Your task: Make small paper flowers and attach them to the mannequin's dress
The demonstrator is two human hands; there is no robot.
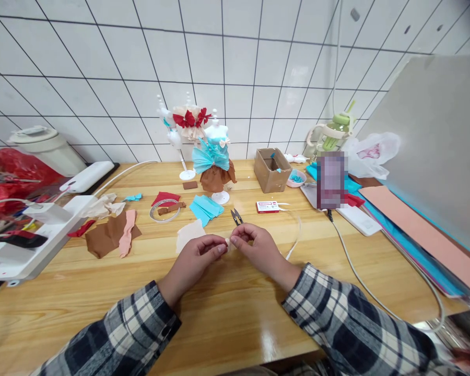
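Observation:
My left hand (pixel 198 261) and my right hand (pixel 260 253) meet above the middle of the table, each with thumb and fingers pinched. Between their fingertips is a small cream piece of crepe paper (pixel 229 244), mostly covered by the fingers. Just beyond my right hand lie black thread snips (pixel 237 215). A flat cream sheet (pixel 190 233) lies beyond my left hand, and folded turquoise pieces (pixel 206 209) rest behind it. Further back, a small white dress form (pixel 216 131) wears a turquoise and brown outfit with a cream bow.
At the left stands a white power strip (pixel 43 235), near brown paper (pixel 104 235). A cardboard box (pixel 272 169) and a red-and-white pack (pixel 268 207) are behind my right hand. A phone-like object (pixel 332 180) trails a cable (pixel 354 269) along the right side.

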